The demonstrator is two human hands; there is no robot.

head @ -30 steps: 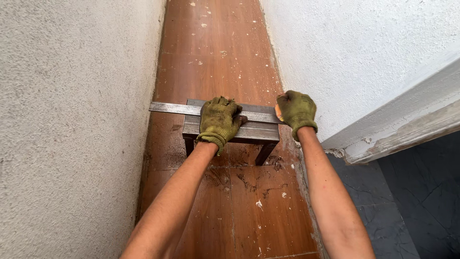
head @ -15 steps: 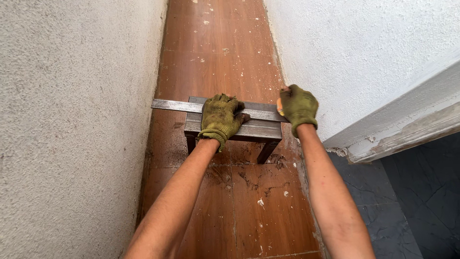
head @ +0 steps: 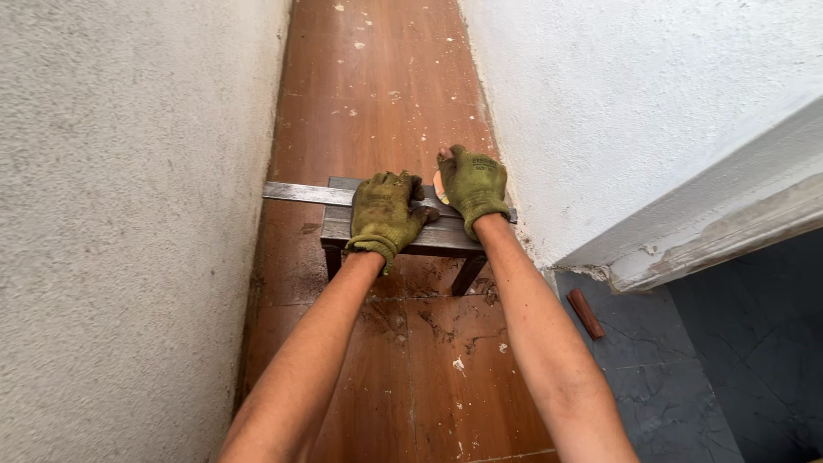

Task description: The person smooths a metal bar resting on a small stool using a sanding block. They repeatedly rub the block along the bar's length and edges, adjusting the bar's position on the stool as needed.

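Now my right hand (head: 472,184) has slid in along the metal bar (head: 302,194) toward my left hand (head: 383,214); a moment ago it sat out at the bar's end by the white wall (head: 651,111), and the two gloves are now almost touching. My left hand has stayed put, fingers (head: 399,184) curled down over the bar, pressing it onto the small dark table (head: 446,238). My right fingers wrap a pale rounded thing against the bar; I cannot tell what it is. The bar lies flat across the table top, its free end poking left, near the rough grey wall (head: 111,214). Beyond the table the brown tiled floor (head: 377,77) runs on, flecked with plaster.
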